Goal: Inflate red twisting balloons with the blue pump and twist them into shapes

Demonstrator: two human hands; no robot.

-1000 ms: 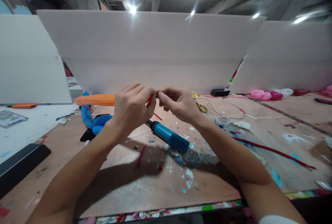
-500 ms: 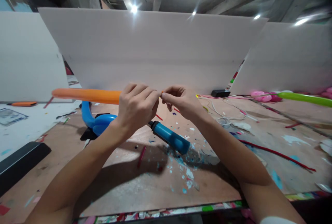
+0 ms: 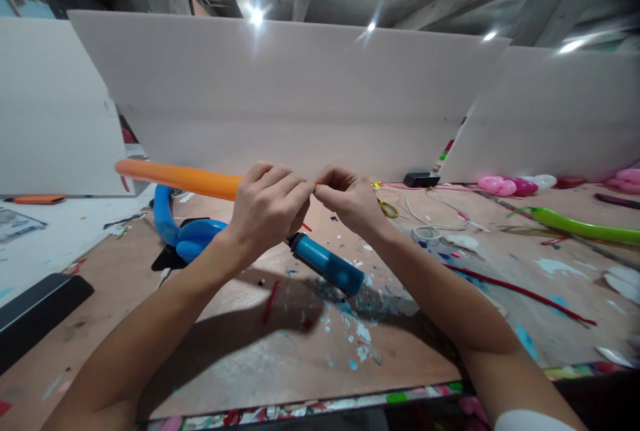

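Observation:
A long inflated orange balloon (image 3: 185, 178) runs leftward out of my left hand (image 3: 270, 204), whose fingers are wrapped round its neck end. Close beside it, my right hand (image 3: 350, 198) pinches the balloon's thin orange end between thumb and fingers. The fingertips of both hands almost meet, so the end itself is mostly hidden. Below them a blue hand pump (image 3: 327, 264) lies on the table, its dark nozzle partly behind my left hand. Left of my left wrist lies a twisted blue balloon (image 3: 197, 238).
White boards (image 3: 300, 98) stand along the back of the table. Yellow-handled scissors (image 3: 388, 209), a black box (image 3: 421, 180), pink balloons (image 3: 500, 185) and a green balloon (image 3: 585, 223) lie to the right. A red uninflated balloon (image 3: 520, 291) is nearer. Front left is a black object (image 3: 45, 314).
The orange balloon's far end has swung a little to the right and up, so it slopes more. My right fingers have curled closer together. The green balloon at right has dropped lower.

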